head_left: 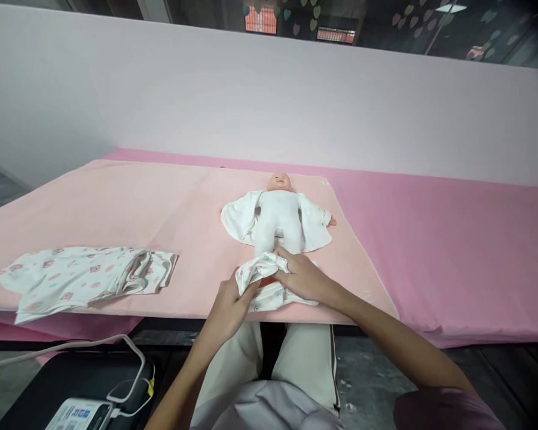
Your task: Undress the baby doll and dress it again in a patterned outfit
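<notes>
A baby doll (278,212) with a soft white body lies on its back, head away from me. A white baby top (316,221) is spread open under it, and a doll hand pokes out past the right sleeve. At the doll's feet I hold a small white printed baby garment (273,297), bunched up with an opening between my hands. My left hand (235,301) grips its left edge, thumb on top. On the far right edge, my right hand (302,276) has its fingers closed on the cloth. The ends of the doll's legs are hidden behind the garment.
A folded white cloth with pink prints (94,278) lies at the left front of the peach mat (183,203). Pink sheeting (452,257) covers the table to the right. A low white wall (269,107) stands behind. A cabled device (83,413) sits at lower left.
</notes>
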`<move>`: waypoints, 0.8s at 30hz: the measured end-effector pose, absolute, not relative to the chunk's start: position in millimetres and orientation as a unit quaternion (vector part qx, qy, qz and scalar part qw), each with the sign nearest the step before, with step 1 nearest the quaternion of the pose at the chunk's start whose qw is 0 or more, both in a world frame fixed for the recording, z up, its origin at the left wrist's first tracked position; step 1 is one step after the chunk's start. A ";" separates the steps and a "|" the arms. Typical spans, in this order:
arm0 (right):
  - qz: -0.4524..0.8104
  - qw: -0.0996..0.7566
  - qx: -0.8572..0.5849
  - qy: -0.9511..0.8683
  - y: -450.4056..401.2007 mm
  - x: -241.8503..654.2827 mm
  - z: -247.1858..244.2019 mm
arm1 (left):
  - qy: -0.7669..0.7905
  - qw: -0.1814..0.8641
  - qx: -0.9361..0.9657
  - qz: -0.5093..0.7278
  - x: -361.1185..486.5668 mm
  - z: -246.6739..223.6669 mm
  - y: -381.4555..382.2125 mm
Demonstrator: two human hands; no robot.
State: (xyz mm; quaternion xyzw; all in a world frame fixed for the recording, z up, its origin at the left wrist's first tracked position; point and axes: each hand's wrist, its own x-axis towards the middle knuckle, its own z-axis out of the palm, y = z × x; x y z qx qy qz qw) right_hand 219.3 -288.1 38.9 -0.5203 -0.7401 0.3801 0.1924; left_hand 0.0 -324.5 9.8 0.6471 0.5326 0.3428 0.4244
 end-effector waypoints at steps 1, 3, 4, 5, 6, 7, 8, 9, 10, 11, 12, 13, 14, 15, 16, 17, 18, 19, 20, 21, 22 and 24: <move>0.365 0.168 -0.535 -0.743 -290.6 216.4 30.9 | 0.547 0.409 0.652 0.328 -2.3 1.9 -329.5; 0.329 0.132 -0.553 -0.754 -294.4 210.4 18.4 | 0.573 0.373 0.669 0.293 -5.0 -9.6 -336.3; 0.311 0.120 -0.561 -0.758 -296.1 207.2 13.9 | 0.581 0.353 0.680 0.275 -5.5 -13.6 -338.1; 0.293 0.114 -0.569 -0.760 -297.8 204.0 10.5 | 0.585 0.335 0.693 0.257 -5.4 -16.7 -338.8; 0.277 0.110 -0.578 -0.760 -299.5 200.8 7.8 | 0.586 0.319 0.705 0.242 -5.1 -19.2 -338.6; 0.262 0.106 -0.587 -0.758 -301.2 197.8 5.8 | 0.587 0.308 0.714 0.228 -4.8 -21.4 -337.4; 0.249 0.103 -0.595 -0.757 -302.9 195.2 4.2 | 0.587 0.301 0.719 0.218 -4.6 -23.6 -335.4; 0.235 0.102 -0.599 -0.759 -304.4 193.0 2.8 | 0.587 0.301 0.720 0.214 -4.8 -25.9 -332.7; 0.222 0.105 -0.597 -0.764 -305.7 191.6 1.5 | 0.587 0.307 0.716 0.219 -5.3 -28.3 -329.5; 0.210 0.115 -0.590 -0.771 -306.4 191.1 0.5 | 0.585 0.318 0.709 0.234 -6.3 -30.8 -325.8; 0.202 0.131 -0.576 -0.781 -306.5 191.7 0.0 | 0.577 0.333 0.700 0.259 -7.6 -33.3 -321.9; 0.197 0.152 -0.555 -0.794 -305.7 193.4 0.1 | 0.561 0.349 0.691 0.292 -9.1 -35.4 -317.8; 0.195 0.176 -0.531 -0.806 -303.7 196.1 1.1 | 0.541 0.363 0.685 0.326 -10.8 -37.0 -313.4; 0.197 0.197 -0.504 -0.818 -300.6 199.9 3.2 | 0.520 0.370 0.682 0.356 -12.4 -37.7 -308.7; 0.201 0.213 -0.474 -0.830 -296.0 204.6 6.4 | 0.503 0.371 0.684 0.378 -14.0 -37.4 -303.7; 0.206 0.225 -0.442 -0.844 -290.1 210.1 10.7 | 0.492 0.367 0.686 0.391 -15.7 -36.0 -298.2; 0.215 0.231 -0.410 -0.856 -282.9 216.2 15.7 | 0.488 0.362 0.687 0.398 -17.6 -33.5 -292.2; 0.228 0.234 -0.379 -0.865 -274.6 223.0 21.0 | 0.487 0.356 0.689 0.401 -20.0 -30.1 -285.9; 0.248 0.234 -0.354 -0.871 -265.4 230.2 26.1 | 0.486 0.353 0.694 0.399 -23.1 -26.0 -279.2; 0.271 0.234 -0.338 -0.870 -255.8 237.8 30.5 | 0.481 0.354 0.701 0.390 -27.2 -21.6 -272.5; 0.296 0.234 -0.336 -0.863 -246.2 245.7 33.6 | 0.475 0.359 0.711 0.375 -32.3 -17.0 -265.9; 0.349 0.234 -0.356 -0.834 -228.6 261.3 35.7 | 0.456 0.366 0.742 0.328 -44.5 -7.9 -254.2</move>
